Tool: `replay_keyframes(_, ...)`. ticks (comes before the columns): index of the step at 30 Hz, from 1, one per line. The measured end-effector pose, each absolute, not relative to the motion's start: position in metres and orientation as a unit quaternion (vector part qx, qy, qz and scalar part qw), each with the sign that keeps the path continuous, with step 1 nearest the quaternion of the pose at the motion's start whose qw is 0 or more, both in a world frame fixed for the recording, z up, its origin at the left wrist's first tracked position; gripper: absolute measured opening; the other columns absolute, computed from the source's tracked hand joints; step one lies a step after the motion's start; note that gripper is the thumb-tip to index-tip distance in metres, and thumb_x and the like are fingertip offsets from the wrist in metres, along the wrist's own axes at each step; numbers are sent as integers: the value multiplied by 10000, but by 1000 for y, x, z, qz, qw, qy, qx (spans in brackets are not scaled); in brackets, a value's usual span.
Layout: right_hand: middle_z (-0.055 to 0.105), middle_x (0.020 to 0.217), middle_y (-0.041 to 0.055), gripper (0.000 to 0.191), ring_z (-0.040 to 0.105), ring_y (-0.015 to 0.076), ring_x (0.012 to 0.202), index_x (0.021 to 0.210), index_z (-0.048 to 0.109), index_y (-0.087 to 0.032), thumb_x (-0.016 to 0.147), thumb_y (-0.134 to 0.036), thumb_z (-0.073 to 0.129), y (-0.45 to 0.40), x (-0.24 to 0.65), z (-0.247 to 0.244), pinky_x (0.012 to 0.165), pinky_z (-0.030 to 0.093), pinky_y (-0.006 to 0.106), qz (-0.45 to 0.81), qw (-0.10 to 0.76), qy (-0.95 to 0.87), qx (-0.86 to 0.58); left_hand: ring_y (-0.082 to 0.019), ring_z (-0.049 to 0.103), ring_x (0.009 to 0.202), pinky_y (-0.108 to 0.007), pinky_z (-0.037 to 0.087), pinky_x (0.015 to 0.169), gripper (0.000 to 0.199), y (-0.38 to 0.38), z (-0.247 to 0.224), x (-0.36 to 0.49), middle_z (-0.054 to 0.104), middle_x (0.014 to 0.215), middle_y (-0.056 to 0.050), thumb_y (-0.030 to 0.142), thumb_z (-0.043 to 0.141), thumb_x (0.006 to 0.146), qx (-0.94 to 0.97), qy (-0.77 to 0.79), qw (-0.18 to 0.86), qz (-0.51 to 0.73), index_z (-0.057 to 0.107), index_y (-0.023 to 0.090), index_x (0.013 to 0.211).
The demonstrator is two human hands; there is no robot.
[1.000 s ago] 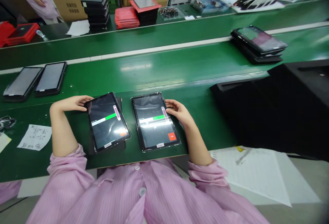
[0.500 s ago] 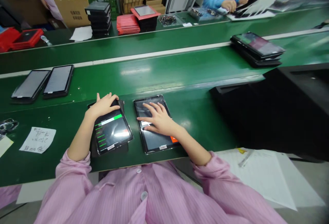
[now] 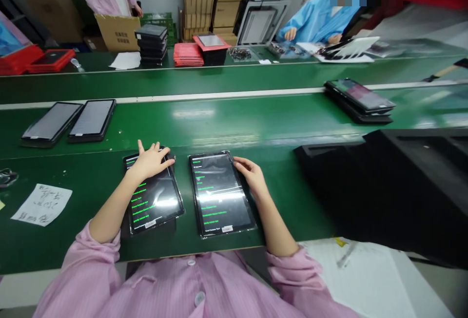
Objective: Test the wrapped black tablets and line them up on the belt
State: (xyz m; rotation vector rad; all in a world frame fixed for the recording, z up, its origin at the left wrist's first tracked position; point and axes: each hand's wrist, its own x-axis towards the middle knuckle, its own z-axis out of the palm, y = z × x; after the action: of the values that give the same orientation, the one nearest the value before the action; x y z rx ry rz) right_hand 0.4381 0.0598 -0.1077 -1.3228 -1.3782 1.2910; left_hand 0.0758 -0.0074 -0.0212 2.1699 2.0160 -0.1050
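Observation:
Two tablets lie side by side on the green bench before me, both showing dark screens with green text lists. My left hand [image 3: 150, 162] rests over the upper part of the left tablet [image 3: 158, 206], its fingers spread out and reaching past the top edge. Something dark lies partly hidden beneath that tablet. At the upper right edge of the right tablet [image 3: 221, 196], my right hand [image 3: 253, 176] touches the side with loosely bent fingers, not wrapped round it. Clear film shows along the edges of both tablets.
Two more tablets [image 3: 91, 121] lie at the left, near a handwritten note [image 3: 43, 206]. A large black box [image 3: 347, 186] occupies the right side. Stacked tablets [image 3: 360, 96] stand farther back. Across the bench, a person in blue [image 3: 314, 23] works beside a white rack [image 3: 354, 50].
My right hand has moved from the right tablet's screen to its right edge. Both screens now show green text lists; the orange patch is gone. My left hand stays on the left tablet. The view has tilted up.

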Motion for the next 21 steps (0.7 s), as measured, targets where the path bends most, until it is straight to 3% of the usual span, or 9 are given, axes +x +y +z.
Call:
replay_keyframes(6, 769, 1003, 98, 446, 705, 260, 939, 1036, 747, -183, 673, -437, 790, 59, 433, -106, 952, 525, 445, 530, 412, -532, -516, -385, 369, 1443, -794, -105, 1066, 537, -6, -16, 69, 508, 1483, -196, 610, 366, 976, 725, 671, 157, 7, 554, 250, 1328)
replay_keyframes(11, 771, 965, 95, 418, 708, 256, 902, 980, 750, -184, 637, -419, 789, 63, 433, -109, 922, 535, 435, 527, 414, -538, -512, -372, 525, 1330, -739, -128, 1105, 714, -6, -7, 45, 632, 1363, -163, 662, 319, 952, 689, 688, 229, 9, 339, 231, 1520)
replay_keyframes(13, 770, 978, 95, 419, 706, 259, 918, 985, 743, -189, 645, -431, 780, 65, 433, -109, 933, 530, 441, 525, 412, -546, -506, -421, 550, 1291, -735, -13, 1132, 803, -6, -5, 21, 686, 1260, -202, 710, 320, 912, 635, 737, 230, -36, 413, 159, 1489)
replay_keyframes(15, 766, 980, 97, 435, 700, 261, 927, 999, 732, -187, 655, -449, 773, 66, 432, -109, 944, 522, 448, 521, 406, -556, -505, -474, 590, 1215, -697, 233, 1110, 829, -7, -5, -7, 718, 1148, -247, 759, 365, 846, 563, 791, 231, -72, 621, 103, 1284)
replay_keyframes(18, 751, 962, 98, 514, 691, 255, 905, 1043, 708, -169, 650, -495, 767, 63, 432, -108, 940, 519, 449, 513, 407, -562, -506, -427, 697, 998, -538, 494, 955, 781, -21, -9, -38, 753, 933, -230, 805, 387, 791, 496, 814, 300, -47, 723, 122, 967)
replay_keyframes(21, 739, 981, 102, 573, 681, 259, 887, 1109, 685, -169, 706, -576, 712, 48, 442, -109, 890, 536, 447, 493, 395, -573, -522, -326, 720, 938, -440, 564, 874, 811, -59, -21, -42, 737, 1076, -179, 835, 421, 771, 450, 801, 379, 108, 661, 147, 1128)
